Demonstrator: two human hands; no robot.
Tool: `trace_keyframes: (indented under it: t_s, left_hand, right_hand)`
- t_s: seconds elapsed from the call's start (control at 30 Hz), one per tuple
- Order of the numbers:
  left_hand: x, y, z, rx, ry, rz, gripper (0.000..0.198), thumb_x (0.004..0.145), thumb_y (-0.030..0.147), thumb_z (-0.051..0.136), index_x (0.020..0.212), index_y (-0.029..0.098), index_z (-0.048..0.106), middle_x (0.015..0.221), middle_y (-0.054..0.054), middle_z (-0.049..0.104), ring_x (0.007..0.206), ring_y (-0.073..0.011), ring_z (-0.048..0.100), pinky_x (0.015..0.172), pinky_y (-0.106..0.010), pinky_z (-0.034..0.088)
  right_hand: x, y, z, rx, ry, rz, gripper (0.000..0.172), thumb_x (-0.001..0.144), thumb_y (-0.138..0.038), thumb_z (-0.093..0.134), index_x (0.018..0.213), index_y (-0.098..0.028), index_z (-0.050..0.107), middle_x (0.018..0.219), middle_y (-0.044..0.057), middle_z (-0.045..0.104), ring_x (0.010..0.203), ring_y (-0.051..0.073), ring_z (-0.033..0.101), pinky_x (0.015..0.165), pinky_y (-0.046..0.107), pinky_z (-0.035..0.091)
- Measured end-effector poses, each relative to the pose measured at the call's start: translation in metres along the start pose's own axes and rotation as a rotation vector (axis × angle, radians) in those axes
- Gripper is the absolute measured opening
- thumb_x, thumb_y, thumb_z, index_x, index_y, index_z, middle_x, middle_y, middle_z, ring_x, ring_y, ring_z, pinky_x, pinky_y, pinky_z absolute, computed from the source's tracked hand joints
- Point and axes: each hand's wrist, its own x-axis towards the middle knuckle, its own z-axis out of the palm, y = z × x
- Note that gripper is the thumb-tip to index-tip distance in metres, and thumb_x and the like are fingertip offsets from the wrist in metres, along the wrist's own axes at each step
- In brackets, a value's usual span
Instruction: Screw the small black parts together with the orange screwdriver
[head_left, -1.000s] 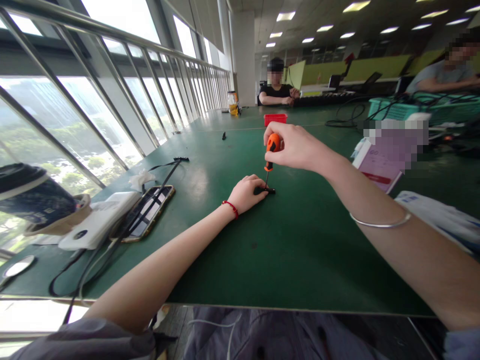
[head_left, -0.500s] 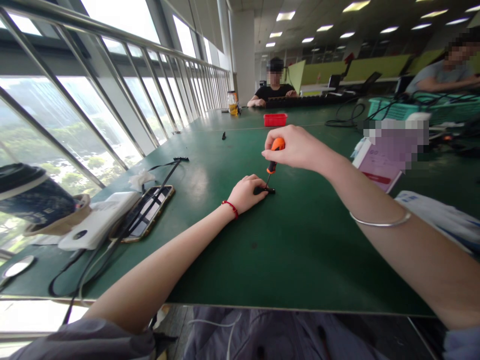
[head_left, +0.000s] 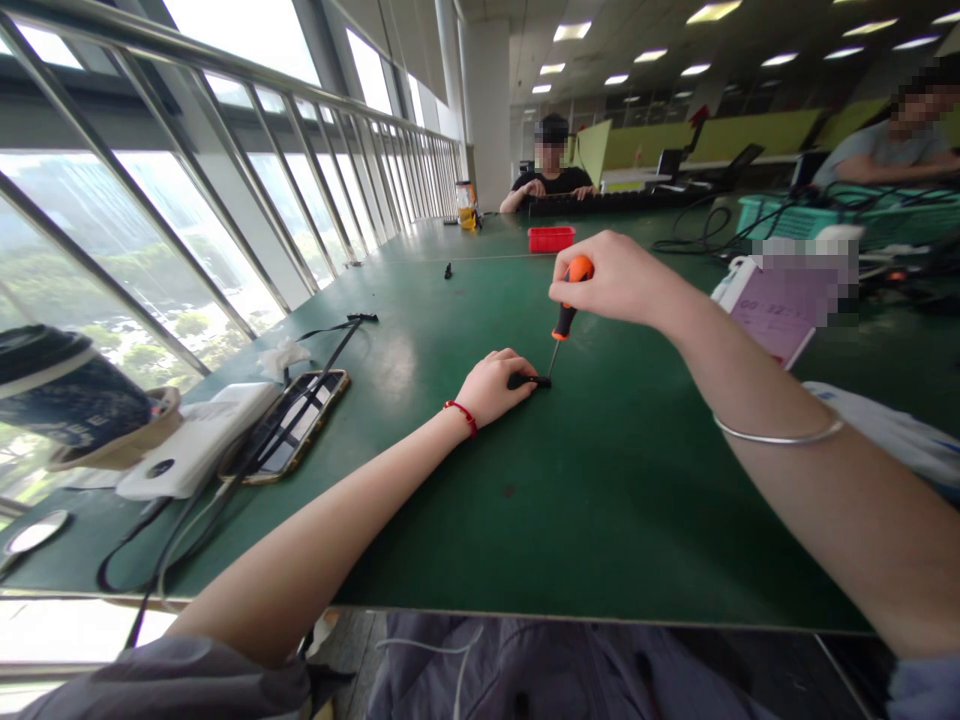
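Note:
On the green tabletop (head_left: 465, 530), my left hand (head_left: 498, 388) holds down a small black part (head_left: 541, 381), its fingers closed around one end. What exactly the part is, I cannot make out; some of it is hidden under the fingers. My right hand (head_left: 611, 278) grips a screwdriver (head_left: 565, 322) with an orange and black handle, above and to the right of my left hand. The screwdriver leans, tip down, and its thin shaft reaches the right end of the black part. Whether the tip touches it, I cannot tell.
To the left lie a phone (head_left: 296, 425), straps, a white device (head_left: 199, 440) and a cup (head_left: 71, 390). A red box (head_left: 550, 239) and a small black piece (head_left: 448, 271) lie farther back. At right stand a tilted screen (head_left: 780, 305) and a teal basket (head_left: 870, 225). Two people sit beyond.
My right hand has moved right with the screwdriver, and its tip has shifted from near my left fingers to the part's right end. My left hand stays put. The far person's hand has risen.

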Motion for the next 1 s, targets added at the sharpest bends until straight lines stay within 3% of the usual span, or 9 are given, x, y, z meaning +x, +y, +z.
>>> trace_keyframes:
  t_s: [0.53,1.0]
  left_hand:
    - [-0.0008,-0.0004,0.0000,-0.003,0.002,-0.003,0.017,0.078,0.025,0.056,0.089,0.019,0.068,0.093,-0.004,0.062,0.091,-0.0194,0.056,0.087,-0.033,0.046]
    - [-0.0006,0.0006,-0.0004,0.016,-0.008,-0.003,0.017,0.078,0.025,0.056,0.089,0.020,0.068,0.094,-0.004,0.062,0.092,-0.0197,0.056,0.087,-0.033,0.046]
  right_hand:
    - [0.0025,0.0043,-0.0036,-0.017,-0.048,0.068,0.011,0.065,-0.030,0.057,0.063,-0.020,0.061,0.061,0.000,0.054,0.055,0.012,0.041,0.053,0.028,0.029]
    - [0.0023,0.0090,0.0033,-0.027,-0.047,0.031,0.015,0.066,-0.032,0.056,0.065,-0.019,0.064,0.061,0.000,0.056,0.057,0.013,0.047,0.054,0.027,0.031]
